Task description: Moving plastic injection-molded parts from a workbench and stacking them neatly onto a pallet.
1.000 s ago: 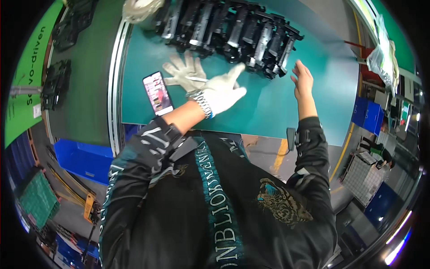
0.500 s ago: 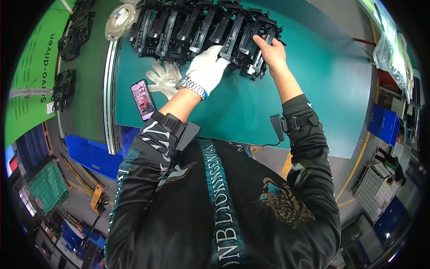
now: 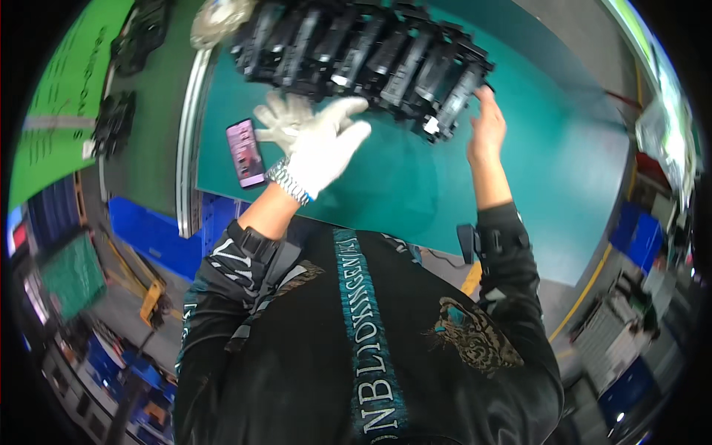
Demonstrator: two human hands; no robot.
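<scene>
A row of several long black plastic assemblies (image 3: 404, 74) lies side by side on a green table (image 3: 549, 163). My left hand (image 3: 326, 148), in a white glove and with a metal watch at the wrist, is open just in front of the row. Its thumb and fingers are apart with nothing between them. My bare right hand (image 3: 487, 130) is beside the row's right end, fingers stretched out. Its fingertips are at the edge of the last assembly; whether they touch it I cannot tell. Partly behind my left hand lies a loose white glove (image 3: 278, 122).
A phone (image 3: 245, 153) with a lit screen lies left of the loose glove. A roll of clear tape (image 3: 217, 21) rests at the row's left end. Beyond a metal rail (image 3: 191, 141), more black assemblies (image 3: 113, 122) sit on a dark green surface. Blue bins (image 3: 152, 237) stand below it.
My left hand has drawn back from the row toward me and opened. My right hand has let go of the rightmost assembly and moved right and nearer. The view has shifted slightly.
</scene>
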